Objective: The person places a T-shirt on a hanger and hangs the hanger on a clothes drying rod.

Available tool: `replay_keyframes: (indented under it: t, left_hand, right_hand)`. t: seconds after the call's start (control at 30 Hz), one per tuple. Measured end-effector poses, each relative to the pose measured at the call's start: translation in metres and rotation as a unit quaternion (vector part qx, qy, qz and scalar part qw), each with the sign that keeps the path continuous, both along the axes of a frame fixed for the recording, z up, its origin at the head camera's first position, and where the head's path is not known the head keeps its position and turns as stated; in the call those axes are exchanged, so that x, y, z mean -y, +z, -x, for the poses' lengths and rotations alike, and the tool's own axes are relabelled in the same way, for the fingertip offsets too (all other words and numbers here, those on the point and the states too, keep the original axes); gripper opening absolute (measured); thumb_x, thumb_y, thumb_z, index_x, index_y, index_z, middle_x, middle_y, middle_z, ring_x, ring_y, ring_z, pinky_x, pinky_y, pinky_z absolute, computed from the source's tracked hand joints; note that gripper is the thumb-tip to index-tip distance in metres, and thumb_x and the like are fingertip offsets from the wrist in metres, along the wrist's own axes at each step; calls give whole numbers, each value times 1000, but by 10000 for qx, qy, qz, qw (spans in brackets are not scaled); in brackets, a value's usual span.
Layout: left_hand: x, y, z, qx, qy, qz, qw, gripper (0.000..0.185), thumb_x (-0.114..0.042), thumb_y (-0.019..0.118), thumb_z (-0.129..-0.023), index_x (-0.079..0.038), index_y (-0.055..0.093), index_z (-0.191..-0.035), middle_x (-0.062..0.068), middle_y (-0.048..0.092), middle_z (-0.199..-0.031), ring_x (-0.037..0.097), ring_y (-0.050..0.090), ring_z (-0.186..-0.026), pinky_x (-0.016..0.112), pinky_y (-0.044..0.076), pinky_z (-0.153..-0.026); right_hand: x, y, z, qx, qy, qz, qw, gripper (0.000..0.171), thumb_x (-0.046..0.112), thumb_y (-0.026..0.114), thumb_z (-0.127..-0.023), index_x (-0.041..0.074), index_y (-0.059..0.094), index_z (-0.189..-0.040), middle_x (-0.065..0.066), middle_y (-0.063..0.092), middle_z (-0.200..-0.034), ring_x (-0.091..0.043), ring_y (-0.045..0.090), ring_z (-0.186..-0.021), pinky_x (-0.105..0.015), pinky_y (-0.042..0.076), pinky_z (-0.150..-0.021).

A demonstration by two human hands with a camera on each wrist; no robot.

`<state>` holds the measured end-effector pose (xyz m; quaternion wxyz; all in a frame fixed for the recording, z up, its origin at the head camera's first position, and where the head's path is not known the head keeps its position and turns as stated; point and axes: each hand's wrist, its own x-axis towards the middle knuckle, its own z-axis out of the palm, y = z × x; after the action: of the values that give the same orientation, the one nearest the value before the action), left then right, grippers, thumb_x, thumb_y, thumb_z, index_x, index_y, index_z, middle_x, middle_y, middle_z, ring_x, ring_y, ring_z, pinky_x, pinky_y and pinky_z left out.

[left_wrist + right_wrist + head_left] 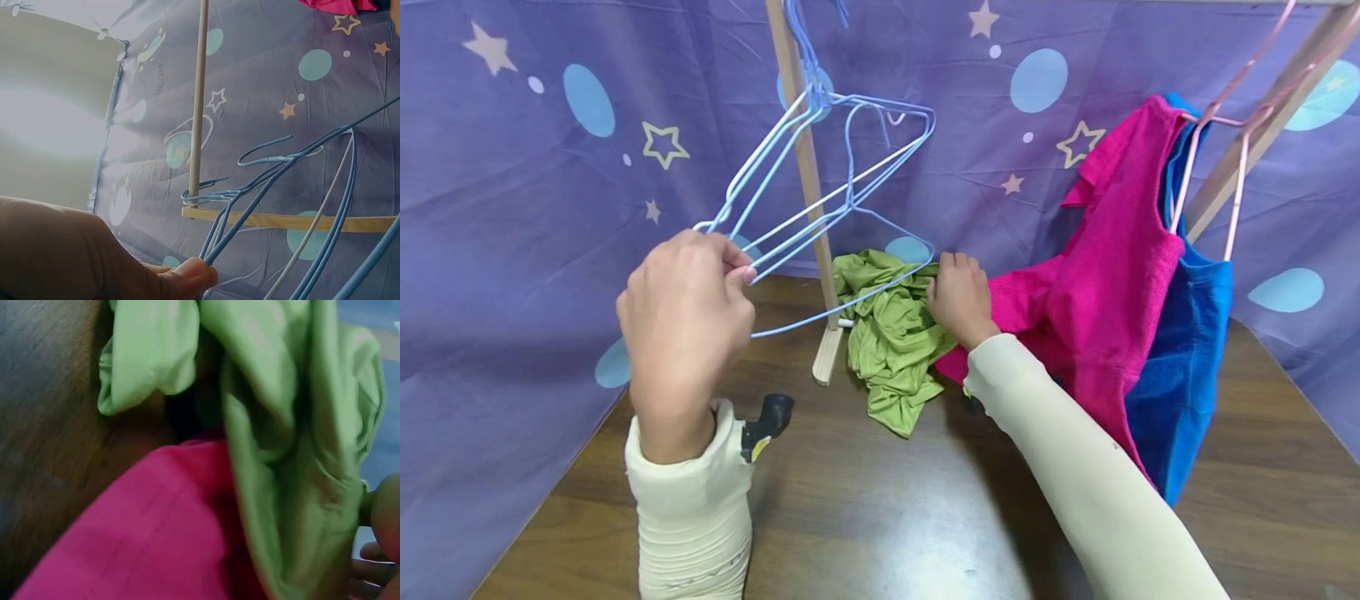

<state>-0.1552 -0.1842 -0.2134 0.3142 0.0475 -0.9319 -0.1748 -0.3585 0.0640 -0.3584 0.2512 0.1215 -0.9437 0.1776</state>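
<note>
My left hand [688, 317] pinches the corners of several blue and white wire hangers [818, 98] between thumb and fingers; in the left wrist view the thumb [190, 269] presses on the wires. One light-blue hanger [850, 200] stands apart and lower, its hook free of the rail. My right hand [961, 296] grips the edge of a crumpled green garment [895, 333] heaped on the table. In the right wrist view, green folds [325, 469] lie against the fingers at the right edge, beside a pink garment [150, 525].
Pink and blue garments [1097, 275] hang from pink hangers [1243, 183] at the right, close to my right forearm. A wooden rack post [808, 167] with a foot [827, 354] stands behind the hangers. Below is a brown wooden table [820, 517]; a patterned purple curtain [715, 67] hangs behind.
</note>
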Motion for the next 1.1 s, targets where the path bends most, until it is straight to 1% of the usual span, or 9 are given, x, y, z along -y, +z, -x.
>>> replay_keyframes:
  t: [0.13,0.23,0.33,0.43,0.6,0.73,0.87,0.93,1.1]
  left_hand:
    - [1,1,-2,-42,7,-38,10000,12,-14,64,-95,-9,74,-95,9,67,-96,48,63,-91,65,45,-69]
    - [1,1,-1,-72,-38,-23,10000,11,-14,64,-95,-9,74,-94,9,67,-95,48,63,-90,65,44,-68]
    - [1,1,0,-69,-60,15,10000,11,-14,65,-95,-9,74,-94,9,67,-95,48,63,-89,65,44,-68]
    - [2,1,0,-40,-45,20,10000,10,-14,65,-94,-9,74,-94,9,67,-95,49,63,-90,65,44,-68]
    - [3,1,1,10,-16,9,10000,10,-14,65,-95,-9,74,-95,10,67,-96,49,63,-91,66,44,-69]
    - [2,1,0,-25,-26,25,10000,10,-15,66,-95,-9,74,-95,10,66,-95,49,63,-90,65,44,-68]
    - [2,2,0,-79,-19,24,10000,10,-14,66,-95,-9,75,-96,10,66,-95,48,63,-91,65,44,-68]
    - [2,2,-1,-104,-8,11,9999,11,-13,66,-94,-9,75,-97,10,66,-95,48,63,-91,65,45,-69]
    - [2,2,-3,-189,9,-32,9998,11,-13,65,-94,-9,76,-97,11,66,-95,48,62,-93,66,44,-70]
  right_hand:
    - [5,-2,6,352,107,166,9992,48,15,66,-95,-9,53,-135,-29,61,-123,-47,58,-115,-58,48,-96]
    - [6,-4,10,777,105,496,9957,58,20,67,-96,-2,45,-145,-28,60,-128,-48,57,-119,-60,47,-98]
    - [6,-7,13,1153,135,555,9917,58,27,65,-99,8,44,-150,-25,60,-131,-48,57,-121,-62,47,-98]
    - [6,-11,16,1220,245,426,9913,53,30,64,-100,16,51,-149,-23,62,-131,-48,58,-121,-62,46,-97]
    - [6,-13,17,1059,401,437,9926,31,32,66,-100,22,73,-128,-16,71,-123,-43,66,-111,-59,52,-89]
    - [6,-6,17,1014,401,594,9923,21,29,62,-101,19,77,-111,-16,73,-113,-44,70,-100,-58,54,-81]
    - [3,3,18,1033,254,613,9924,24,23,52,-98,8,66,-85,-22,71,-100,-47,68,-95,-59,53,-79]
    - [2,7,19,1058,198,691,9918,27,21,49,-97,7,55,-75,-23,69,-94,-48,67,-94,-60,52,-80]
    - [-4,20,21,939,249,1190,9881,28,13,47,-97,7,47,-69,-23,62,-84,-50,65,-95,-60,49,-83]
